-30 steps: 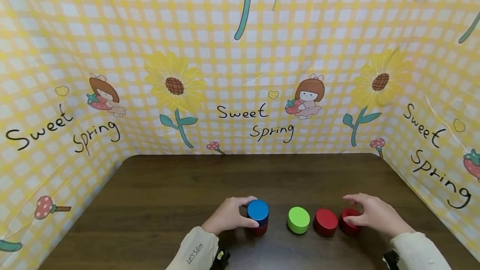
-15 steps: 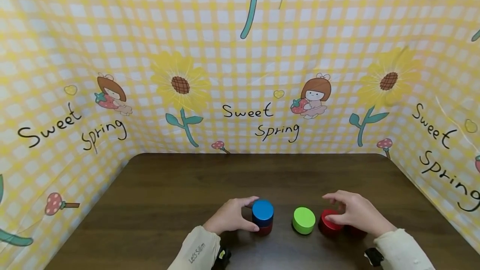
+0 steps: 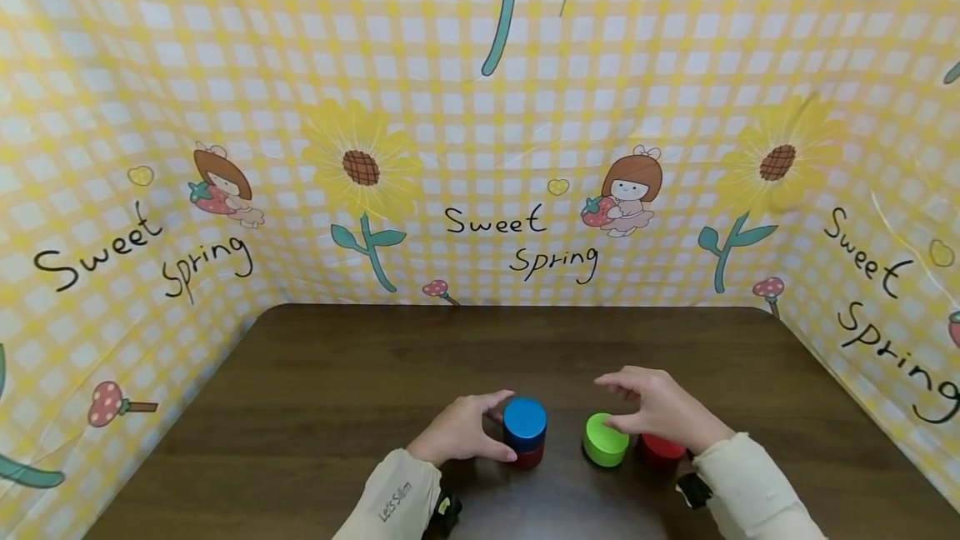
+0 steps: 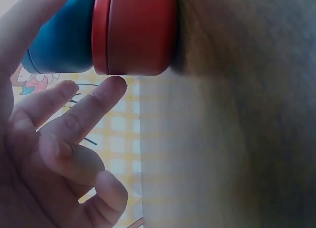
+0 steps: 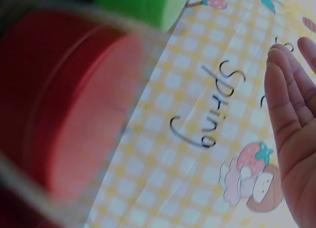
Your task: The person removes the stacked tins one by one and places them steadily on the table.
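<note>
A blue round tin [image 3: 525, 417] stands on a red round tin [image 3: 529, 458]. My left hand [image 3: 459, 430] is curved beside the left side of this stack, thumb and fingers spread. In the left wrist view one fingertip lies just off the red tin, and a digit overlaps the blue one. My right hand [image 3: 663, 408] hovers over the lime-green round tin [image 3: 605, 442], fingers loosely bent and apart, with nothing held. Another red tin [image 3: 660, 452] sits right of the green one, partly under the right hand. In the right wrist view it looms large and blurred.
A dark brown wooden table [image 3: 420, 348] carries the tins. Behind it and along both sides hangs a yellow checked cloth [image 3: 480, 140] with flower and girl prints. The right forearm covers part of the table near the red tin.
My right hand has travelled left, from the rightmost red tin past the other red one to the green tin. My left hand has loosened from the stack. The rightmost red tin is now hidden.
</note>
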A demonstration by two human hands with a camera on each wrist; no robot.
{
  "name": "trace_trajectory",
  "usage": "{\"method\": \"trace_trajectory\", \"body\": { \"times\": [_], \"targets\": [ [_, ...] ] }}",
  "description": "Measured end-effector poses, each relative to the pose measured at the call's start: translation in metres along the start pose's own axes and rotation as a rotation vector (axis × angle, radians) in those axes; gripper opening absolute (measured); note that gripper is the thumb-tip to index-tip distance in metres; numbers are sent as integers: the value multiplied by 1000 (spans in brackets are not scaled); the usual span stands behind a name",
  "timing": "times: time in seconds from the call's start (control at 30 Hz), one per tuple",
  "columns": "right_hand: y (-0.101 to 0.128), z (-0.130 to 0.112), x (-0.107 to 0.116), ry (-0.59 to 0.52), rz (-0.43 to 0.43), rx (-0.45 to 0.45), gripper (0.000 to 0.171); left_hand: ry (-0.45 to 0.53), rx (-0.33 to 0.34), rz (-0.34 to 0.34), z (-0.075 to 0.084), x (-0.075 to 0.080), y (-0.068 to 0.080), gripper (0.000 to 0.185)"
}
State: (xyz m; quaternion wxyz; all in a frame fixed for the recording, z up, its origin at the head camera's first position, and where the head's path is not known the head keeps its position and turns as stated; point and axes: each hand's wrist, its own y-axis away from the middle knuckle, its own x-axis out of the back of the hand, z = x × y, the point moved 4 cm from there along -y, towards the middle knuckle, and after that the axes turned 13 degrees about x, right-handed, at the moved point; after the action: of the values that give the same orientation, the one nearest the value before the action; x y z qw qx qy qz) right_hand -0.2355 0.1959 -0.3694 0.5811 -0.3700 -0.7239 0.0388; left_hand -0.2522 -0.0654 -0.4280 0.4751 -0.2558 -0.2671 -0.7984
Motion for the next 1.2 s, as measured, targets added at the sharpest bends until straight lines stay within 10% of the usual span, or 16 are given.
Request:
{"method": "trace_trajectory", "body": {
  "times": [1.2],
  "targets": [
    [-58, -13, -57, -94, -172, -42, 65, -35, 6, 5, -5, -6, -6, 64]
  ]
}}
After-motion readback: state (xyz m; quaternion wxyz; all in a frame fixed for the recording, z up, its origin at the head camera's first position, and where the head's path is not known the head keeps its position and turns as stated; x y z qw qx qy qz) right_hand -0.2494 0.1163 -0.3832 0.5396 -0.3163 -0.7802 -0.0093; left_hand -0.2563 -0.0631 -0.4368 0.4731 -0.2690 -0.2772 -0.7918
